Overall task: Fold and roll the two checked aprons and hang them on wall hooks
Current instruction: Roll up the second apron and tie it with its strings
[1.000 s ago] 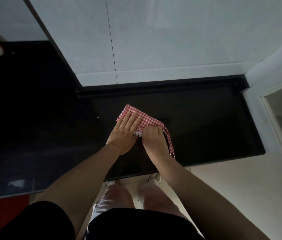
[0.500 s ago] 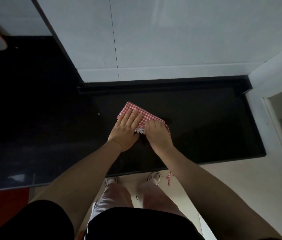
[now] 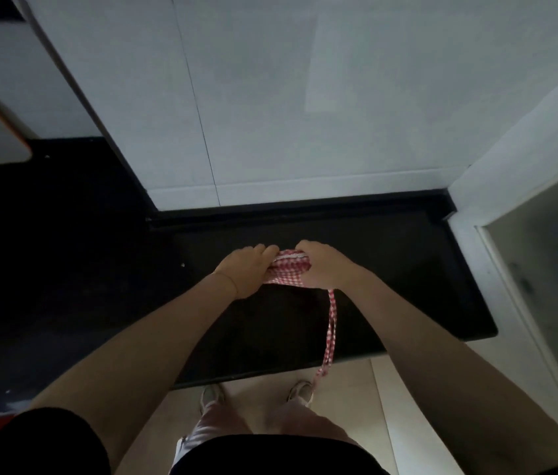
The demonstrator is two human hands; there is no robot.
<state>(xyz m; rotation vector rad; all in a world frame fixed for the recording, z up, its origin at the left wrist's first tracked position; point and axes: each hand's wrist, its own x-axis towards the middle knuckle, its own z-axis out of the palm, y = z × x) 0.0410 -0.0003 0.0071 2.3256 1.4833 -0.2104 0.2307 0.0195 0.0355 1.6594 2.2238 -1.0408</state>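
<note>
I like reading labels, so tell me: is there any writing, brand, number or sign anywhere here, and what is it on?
None: no words, numbers or signs can be read anywhere.
Apron: red and white checks only, no label showing; both hands, left and right, grip it.
Strap: checks only.
Counter: plain black.
Wall: plain pale tiles.
Shoes: too dim to tell any mark.
</note>
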